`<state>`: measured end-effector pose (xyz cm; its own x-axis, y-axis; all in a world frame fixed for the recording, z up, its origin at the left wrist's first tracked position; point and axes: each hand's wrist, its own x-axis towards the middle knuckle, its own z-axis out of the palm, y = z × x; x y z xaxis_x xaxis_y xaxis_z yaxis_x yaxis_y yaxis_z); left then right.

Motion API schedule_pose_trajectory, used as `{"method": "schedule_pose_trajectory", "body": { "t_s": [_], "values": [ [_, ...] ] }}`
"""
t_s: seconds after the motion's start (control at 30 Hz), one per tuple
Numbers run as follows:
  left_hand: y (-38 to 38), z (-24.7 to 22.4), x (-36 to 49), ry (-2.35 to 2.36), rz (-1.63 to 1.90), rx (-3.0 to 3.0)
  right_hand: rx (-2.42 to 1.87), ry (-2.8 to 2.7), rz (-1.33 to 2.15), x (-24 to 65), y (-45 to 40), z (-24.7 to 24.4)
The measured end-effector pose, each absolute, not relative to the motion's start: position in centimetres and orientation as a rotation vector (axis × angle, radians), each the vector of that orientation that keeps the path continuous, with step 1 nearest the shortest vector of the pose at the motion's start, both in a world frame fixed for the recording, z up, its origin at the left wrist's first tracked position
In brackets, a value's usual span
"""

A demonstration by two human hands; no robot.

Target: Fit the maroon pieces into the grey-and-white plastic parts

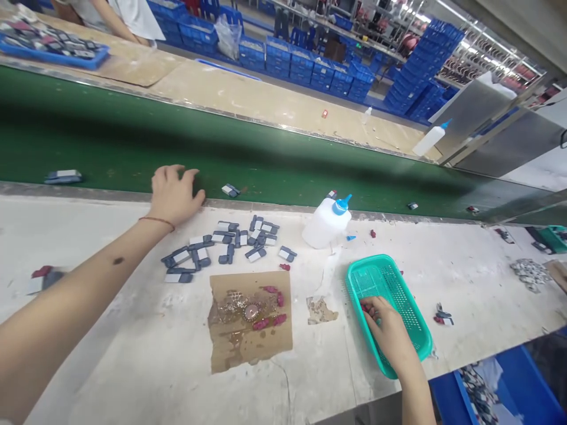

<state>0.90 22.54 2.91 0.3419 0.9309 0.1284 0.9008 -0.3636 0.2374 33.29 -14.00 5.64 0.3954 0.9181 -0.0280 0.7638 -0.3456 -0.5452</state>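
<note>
My left hand (173, 193) reaches over the near edge of the green belt (274, 171), fingers spread and holding nothing I can see. To its right on the belt lies a small dark-blue and white piece (231, 190). My right hand (386, 324) is inside a teal plastic basket (410, 295), its thumb and fingers pinched on a small dark-red piece (365, 307), mostly hidden by the fingers. Between my hands, several dark-blue and white pieces (225, 254) lie loosely grouped. Below them, a wet cardboard sheet (277, 348) carries several dark-red pieces (261, 323).
A white squeeze bottle (325, 227) with a blue nozzle stands behind the basket. A torn cardboard scrap (321, 311) lies left of it. At the lower right is a blue bin (516, 378) of pieces. Across the belt, a person (119, 20) is beside a filled blue tray (100, 59).
</note>
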Motion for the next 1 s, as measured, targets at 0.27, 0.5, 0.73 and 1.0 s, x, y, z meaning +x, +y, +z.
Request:
{"method": "schedule_pose_trajectory", "body": {
  "t_s": [0.27, 0.5, 0.73, 1.0],
  "values": [
    [23.4, 1.4, 5.5, 1.26, 0.304, 2.585, -1.885, -0.761, 0.862, 33.3, -13.7, 6.7],
    [22.3, 1.3, 8.2, 1.322, 0.531, 2.379, -1.704, -0.632, 0.829, 31.3, -12.3, 8.3],
    [18.7, 3.5, 6.3, 1.302, 0.723, 2.109, -1.605, -0.915, 1.018, 25.9, -8.1, 7.8],
    [8.4, 3.4, 1.1, 0.933, 0.696, 1.455, -1.691, -1.272, 1.153, 19.9, -3.9, 4.7]
  ]
}}
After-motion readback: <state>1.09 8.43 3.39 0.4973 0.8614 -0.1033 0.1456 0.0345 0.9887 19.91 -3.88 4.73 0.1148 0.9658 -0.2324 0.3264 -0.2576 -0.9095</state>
